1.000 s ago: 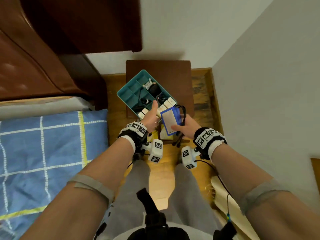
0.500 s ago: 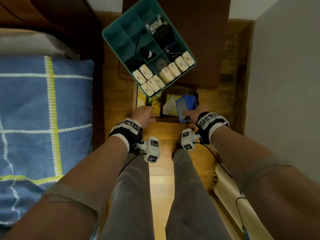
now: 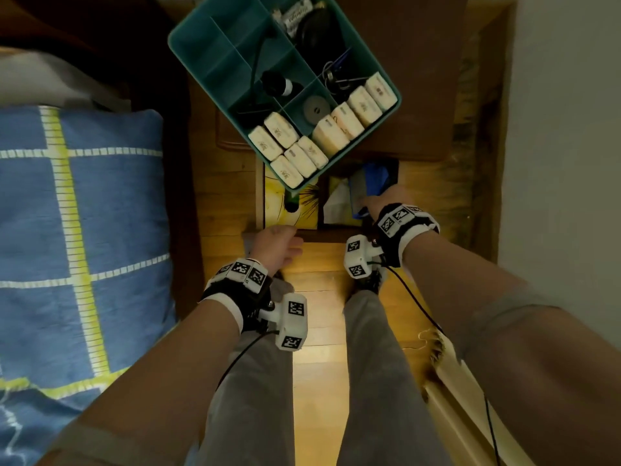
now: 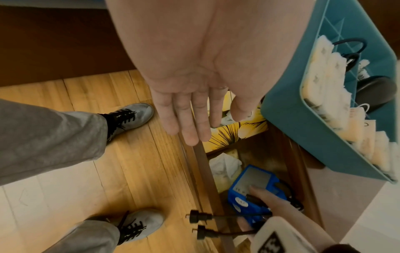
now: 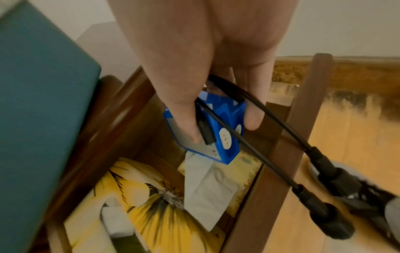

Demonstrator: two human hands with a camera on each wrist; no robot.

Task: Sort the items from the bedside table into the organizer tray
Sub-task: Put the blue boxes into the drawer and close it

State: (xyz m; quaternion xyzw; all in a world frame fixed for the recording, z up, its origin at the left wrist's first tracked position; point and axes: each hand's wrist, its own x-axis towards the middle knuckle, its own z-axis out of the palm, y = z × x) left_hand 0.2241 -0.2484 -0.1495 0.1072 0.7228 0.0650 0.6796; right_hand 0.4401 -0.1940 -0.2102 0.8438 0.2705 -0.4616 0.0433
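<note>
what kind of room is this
Most likely a bedroom, at the bedside: a bed with a blue checked cover sits beside a small dark wooden bedside table with its drawer open, on a wooden plank floor.

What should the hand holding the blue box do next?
Probably set it down in the open drawer and let go. The right hand grips the blue box just above the tissues there, with its black cables trailing over the drawer's front, while the left hand waits open.
</note>
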